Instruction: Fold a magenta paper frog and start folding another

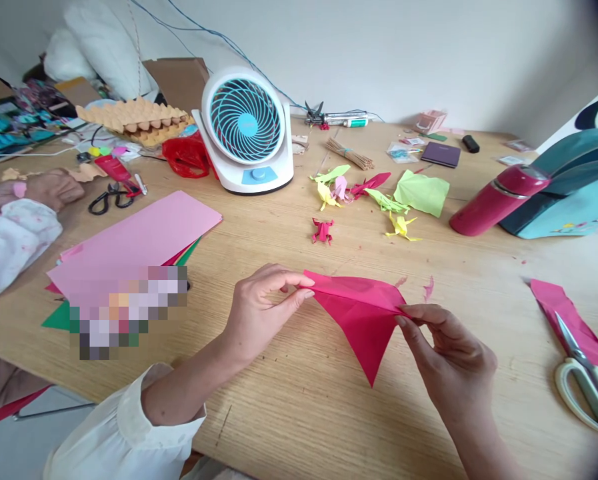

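Observation:
Between my two hands a sheet of bright pink paper (pixel 366 321) is held up over the table, creased, with one pointed corner hanging down. My left hand (pixel 261 307) pinches its left corner between thumb and fingertips. At the right end of the fold, my right hand (pixel 449 350) pinches the paper the same way. Just beyond it a small red origami frog (pixel 323 231) rests on the wood. Behind that lie a yellow origami figure (pixel 401 227), a light green paper piece (pixel 421 193) and several other folded pieces.
Scissors (pixel 586 390) and a pink paper strip (pixel 569 320) lie at right. A red flask (pixel 499 200) leans by a teal bag (pixel 563 190). A white fan (pixel 246 130) stands at the back. Coloured paper sheets (pixel 143 233) lie left, near another person's hand (pixel 53 190).

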`<state>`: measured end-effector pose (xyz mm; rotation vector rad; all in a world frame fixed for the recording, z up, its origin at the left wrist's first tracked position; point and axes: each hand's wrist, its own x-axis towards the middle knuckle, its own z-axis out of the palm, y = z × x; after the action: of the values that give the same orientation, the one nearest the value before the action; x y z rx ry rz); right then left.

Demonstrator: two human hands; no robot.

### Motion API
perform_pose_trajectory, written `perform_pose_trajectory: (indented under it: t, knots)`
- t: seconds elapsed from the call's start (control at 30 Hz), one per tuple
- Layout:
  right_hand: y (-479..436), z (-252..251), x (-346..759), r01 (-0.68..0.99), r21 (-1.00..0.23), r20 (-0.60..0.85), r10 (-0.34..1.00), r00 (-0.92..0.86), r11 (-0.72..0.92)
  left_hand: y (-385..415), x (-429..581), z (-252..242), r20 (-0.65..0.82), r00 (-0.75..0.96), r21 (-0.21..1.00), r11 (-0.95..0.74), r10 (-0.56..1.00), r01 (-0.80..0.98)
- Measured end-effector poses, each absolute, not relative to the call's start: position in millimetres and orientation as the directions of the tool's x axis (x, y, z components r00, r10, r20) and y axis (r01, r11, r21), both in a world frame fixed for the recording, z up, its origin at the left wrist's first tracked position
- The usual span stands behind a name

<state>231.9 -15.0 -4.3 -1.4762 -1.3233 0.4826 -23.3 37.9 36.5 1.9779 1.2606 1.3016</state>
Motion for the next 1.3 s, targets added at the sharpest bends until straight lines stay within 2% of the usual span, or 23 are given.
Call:
perform_pose_trajectory:
  t: [0.43,0.77,1.03,1.13,1.2,1.3]
  knots:
    - [-17.4,7.8,231.3,0.476,-0.872,0.282,0.915,0.29,0.118,34.9,-23.8,44.0,0.526,0.169,0.7,-0.537,0.833,0.471]
    - [-19.6,16.1,237.3,0.502,-0.842,0.354,0.904,0.239,0.197,32.3,-23.4,48.6,0.536,0.193,0.687,-0.557,0.822,0.467]
    - [-15.5,18.0,239.5,0.441,-0.852,0.403,0.891,0.208,0.282,33.5,-24.5,51.5,0.52,0.195,0.682,-0.541,0.832,0.492]
    - [-18.1,18.4,237.7,0.374,-0.89,0.358,0.907,0.222,0.26,34.3,-25.6,54.7,0.498,0.241,0.718,-0.552,0.833,0.424]
    - [-21.8,19.1,235.4,0.283,-0.936,0.27,0.941,0.206,0.207,33.5,-25.8,56.8,0.433,0.29,0.807,-0.511,0.853,0.298]
    - [-27.5,22.4,231.7,0.169,-0.976,0.164,0.974,0.159,0.137,31.0,-24.5,59.6,0.32,0.352,0.93,-0.363,0.879,0.06]
